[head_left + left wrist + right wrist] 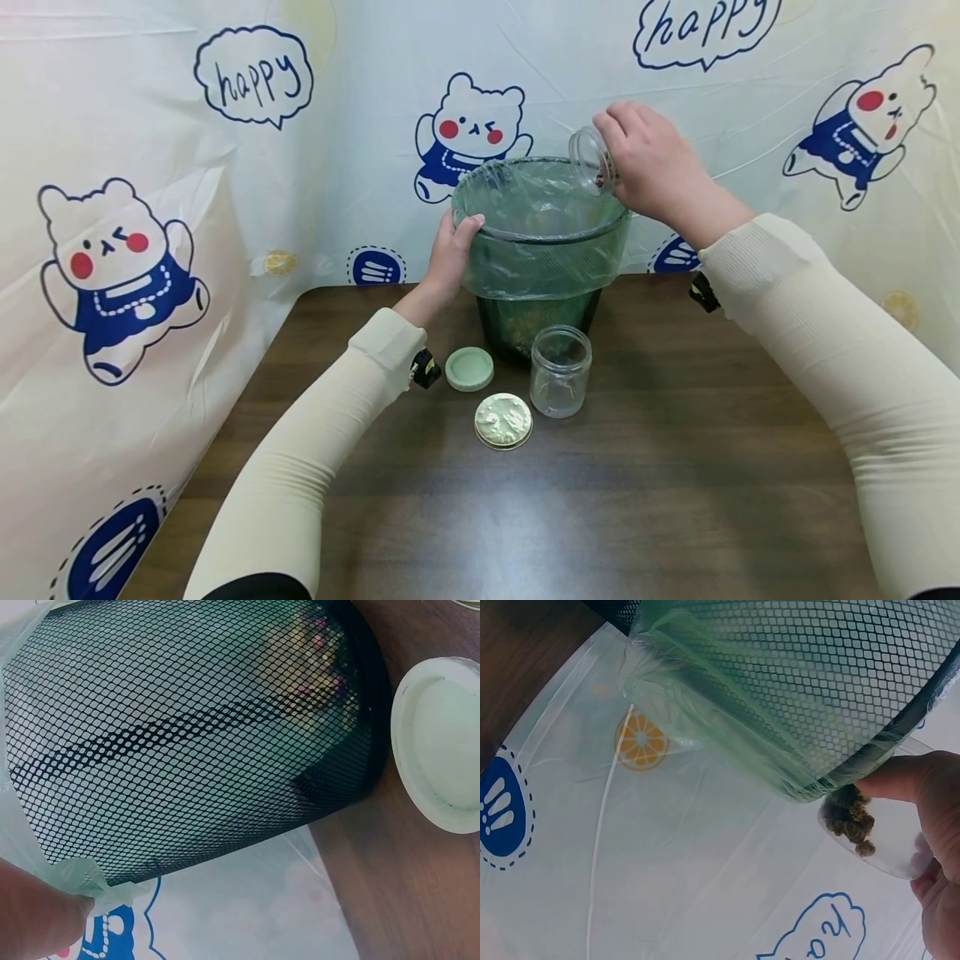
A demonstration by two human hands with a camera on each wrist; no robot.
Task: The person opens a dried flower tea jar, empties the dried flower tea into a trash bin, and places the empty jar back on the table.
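A black mesh wastebasket [517, 321] stands at the back of the table, lined with a green plastic bag [547, 271] folded over its rim. My left hand [450, 254] grips the rim on the left side, thumb over the bag. At the right side of the rim, my right hand [656, 162] holds a clear jar [583, 154] tipped on its side, mouth toward the basket's opening. Several dark brown clumps [849, 819] lie inside this jar in the right wrist view. Colourful bits [319, 667] show through the mesh near the basket's bottom.
In front of the basket stand a second clear jar [561, 379], a pale green lid [469, 368] and a round lid with a shiny crinkled top [503, 419]. A printed cloth [360, 167] hangs behind the brown table [637, 483] and along its left side.
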